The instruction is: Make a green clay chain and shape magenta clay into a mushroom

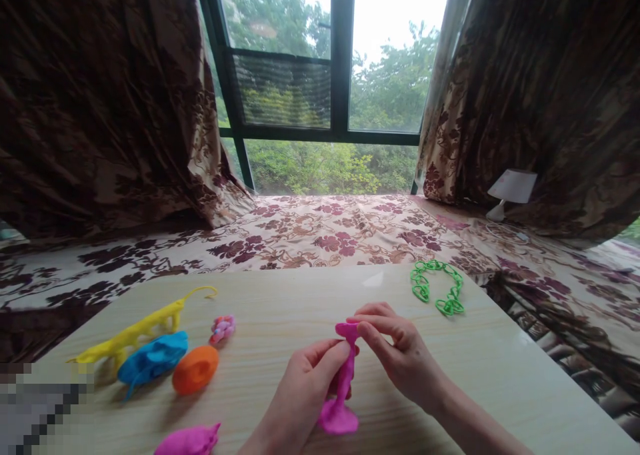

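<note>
Both my hands hold one magenta stretchy toy [343,382] over the light wooden table [490,375]. My left hand [300,395] grips its lower part, fingers wrapped round it, with the flared pink end hanging below. My right hand [395,352] pinches the toy's top end between thumb and fingers. The toy is drawn out lengthwise between the two hands.
On the table's left lie a yellow long-tailed animal toy [140,328], a blue toy [153,360], an orange ring [195,370], a small pink-purple twisted piece [223,328] and a magenta animal toy [190,440]. A green chain [437,287] lies far right. A white lamp [510,190] stands by the curtain.
</note>
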`<action>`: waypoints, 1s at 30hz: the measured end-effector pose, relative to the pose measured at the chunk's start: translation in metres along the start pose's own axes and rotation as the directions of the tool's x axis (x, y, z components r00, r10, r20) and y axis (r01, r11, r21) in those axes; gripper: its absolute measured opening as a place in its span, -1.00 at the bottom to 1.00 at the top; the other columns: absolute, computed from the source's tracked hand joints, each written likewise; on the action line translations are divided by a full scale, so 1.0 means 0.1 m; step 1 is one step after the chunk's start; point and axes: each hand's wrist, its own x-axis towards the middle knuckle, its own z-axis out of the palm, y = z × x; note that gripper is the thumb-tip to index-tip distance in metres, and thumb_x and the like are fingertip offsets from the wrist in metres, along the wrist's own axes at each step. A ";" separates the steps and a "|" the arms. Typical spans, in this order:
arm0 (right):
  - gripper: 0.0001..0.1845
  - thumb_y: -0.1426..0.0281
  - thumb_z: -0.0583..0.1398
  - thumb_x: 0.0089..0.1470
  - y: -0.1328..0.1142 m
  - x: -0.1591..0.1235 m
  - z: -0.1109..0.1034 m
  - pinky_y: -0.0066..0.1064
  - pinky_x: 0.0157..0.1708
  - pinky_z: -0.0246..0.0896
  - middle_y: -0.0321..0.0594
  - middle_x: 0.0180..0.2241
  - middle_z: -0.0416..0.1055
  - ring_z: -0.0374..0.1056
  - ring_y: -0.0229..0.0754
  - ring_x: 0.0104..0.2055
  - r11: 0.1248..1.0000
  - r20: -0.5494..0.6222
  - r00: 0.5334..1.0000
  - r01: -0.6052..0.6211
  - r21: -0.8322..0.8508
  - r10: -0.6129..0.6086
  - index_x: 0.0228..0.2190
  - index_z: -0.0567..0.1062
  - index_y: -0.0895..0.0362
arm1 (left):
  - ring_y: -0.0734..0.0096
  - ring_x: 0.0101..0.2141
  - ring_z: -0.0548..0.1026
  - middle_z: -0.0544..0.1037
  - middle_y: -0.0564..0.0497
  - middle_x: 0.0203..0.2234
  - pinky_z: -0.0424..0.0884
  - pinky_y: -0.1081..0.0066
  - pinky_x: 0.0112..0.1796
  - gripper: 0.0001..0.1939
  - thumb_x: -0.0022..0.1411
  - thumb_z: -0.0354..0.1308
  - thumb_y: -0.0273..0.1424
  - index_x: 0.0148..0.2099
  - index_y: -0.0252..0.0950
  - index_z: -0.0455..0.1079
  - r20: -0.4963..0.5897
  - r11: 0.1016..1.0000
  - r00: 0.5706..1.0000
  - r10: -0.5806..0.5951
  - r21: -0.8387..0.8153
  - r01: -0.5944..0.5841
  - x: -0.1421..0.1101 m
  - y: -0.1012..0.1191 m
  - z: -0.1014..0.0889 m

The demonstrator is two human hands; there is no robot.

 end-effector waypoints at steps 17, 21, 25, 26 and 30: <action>-0.78 0.41 0.18 0.04 -0.01 -0.02 -0.01 -0.33 -0.12 0.17 -0.20 -0.25 0.35 0.24 -0.18 -0.13 0.999 0.027 1.000 -0.003 0.047 0.001 -0.21 0.51 0.04 | 0.55 -0.60 0.33 0.38 0.07 -0.62 0.20 0.54 -0.55 -0.70 -0.08 0.24 -0.23 -0.34 -0.35 0.39 0.028 0.996 0.999 -0.022 -0.085 0.024 0.00 -0.02 -0.02; -0.81 0.40 0.15 0.07 0.00 -0.01 0.00 -0.34 -0.17 0.18 -0.23 -0.33 0.39 0.25 -0.20 -0.19 0.999 0.010 1.000 0.014 0.035 -0.014 -0.26 0.53 0.02 | 0.56 -0.60 0.32 0.37 0.08 -0.61 0.20 0.54 -0.55 -0.71 -0.05 0.22 -0.23 -0.35 -0.35 0.37 0.027 0.993 0.999 -0.041 -0.109 0.044 -0.03 0.00 0.01; -0.81 0.39 0.15 0.07 -0.01 -0.01 -0.01 -0.33 -0.14 0.17 -0.23 -0.31 0.39 0.25 -0.20 -0.17 0.998 0.010 1.000 -0.028 0.047 0.027 -0.26 0.53 0.02 | 0.60 -0.62 0.29 0.33 0.11 -0.64 0.18 0.56 -0.57 -0.75 0.00 0.19 -0.25 -0.37 -0.35 0.35 0.038 0.993 0.999 -0.018 -0.112 0.022 -0.06 0.02 0.02; -0.80 0.39 0.17 0.05 -0.01 -0.01 -0.01 -0.33 -0.12 0.16 -0.23 -0.28 0.38 0.25 -0.19 -0.15 0.998 0.011 0.999 -0.039 0.048 0.038 -0.24 0.52 0.02 | 0.60 -0.62 0.28 0.33 0.11 -0.64 0.18 0.56 -0.57 -0.75 0.00 0.20 -0.25 -0.37 -0.35 0.35 0.040 0.994 0.999 -0.021 -0.108 0.026 -0.05 0.01 0.02; -0.78 0.40 0.20 0.02 -0.01 -0.01 -0.03 -0.33 -0.10 0.16 -0.22 -0.22 0.35 0.25 -0.19 -0.12 0.997 0.016 0.998 -0.054 0.060 0.053 -0.22 0.51 0.02 | 0.61 -0.64 0.27 0.32 0.12 -0.65 0.18 0.56 -0.59 -0.70 -0.05 0.23 -0.22 -0.36 -0.35 0.36 0.056 0.996 0.998 -0.032 -0.086 0.036 0.01 -0.07 -0.02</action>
